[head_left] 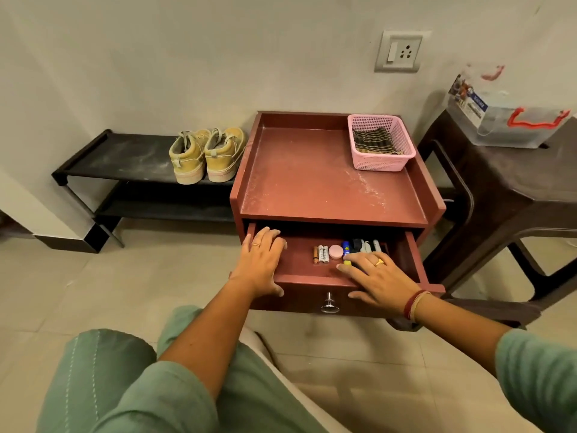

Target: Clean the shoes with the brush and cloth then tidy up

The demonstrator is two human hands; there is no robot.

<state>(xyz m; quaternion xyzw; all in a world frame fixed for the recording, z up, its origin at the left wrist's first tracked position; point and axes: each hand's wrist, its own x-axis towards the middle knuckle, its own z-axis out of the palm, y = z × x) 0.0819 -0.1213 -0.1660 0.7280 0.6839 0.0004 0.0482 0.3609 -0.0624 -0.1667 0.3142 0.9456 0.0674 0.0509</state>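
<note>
Red-brown drawer (299,267) stands open; left hand (262,260) and right hand (379,281) lie flat across its front edge, fingers spread, holding nothing. Inside lie batteries (321,254). On the cabinet (312,182) top, the cloth (374,140) sits in a pink basket (384,162). The shoes (203,156) stand paired on a black rack (125,157) just left of it.

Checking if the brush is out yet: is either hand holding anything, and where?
Nothing is held. The left hand rests flat on the drawer's left front corner; the right hand lies open over its front edge, fingers above the items inside.
</note>
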